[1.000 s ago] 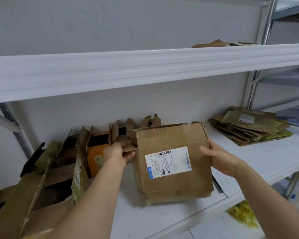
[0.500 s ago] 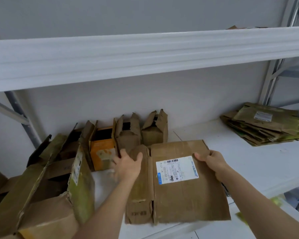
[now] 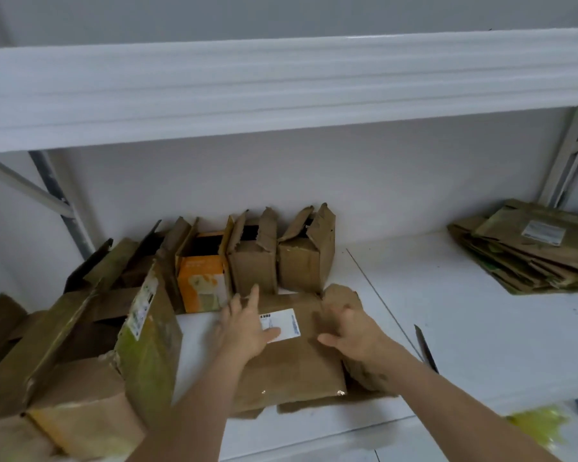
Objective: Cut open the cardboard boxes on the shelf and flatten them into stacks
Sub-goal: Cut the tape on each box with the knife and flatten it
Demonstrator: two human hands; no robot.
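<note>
A flattened brown cardboard box [image 3: 291, 368] with a white shipping label [image 3: 286, 323] lies on the white shelf [image 3: 481, 311] in front of me. My left hand [image 3: 244, 325] presses flat on its left part, fingers spread, partly covering the label. On its right part lies my right hand [image 3: 354, 331], palm down with the fingers blurred. Behind the flat box stand two small brown boxes [image 3: 252, 261] [image 3: 306, 258] with torn-open tops and an orange box [image 3: 201, 278]. A dark knife [image 3: 426, 348] lies on the shelf right of my right arm.
Several larger opened boxes [image 3: 80, 345] crowd the shelf's left end. A stack of flattened cardboard [image 3: 534, 251] lies at the far right. The upper shelf's white beam [image 3: 281, 85] spans overhead. Something yellow [image 3: 541, 425] shows below the shelf edge.
The labelled box went from standing upright between my hands to lying flat on the shelf. Both hands moved from its sides onto its top face.
</note>
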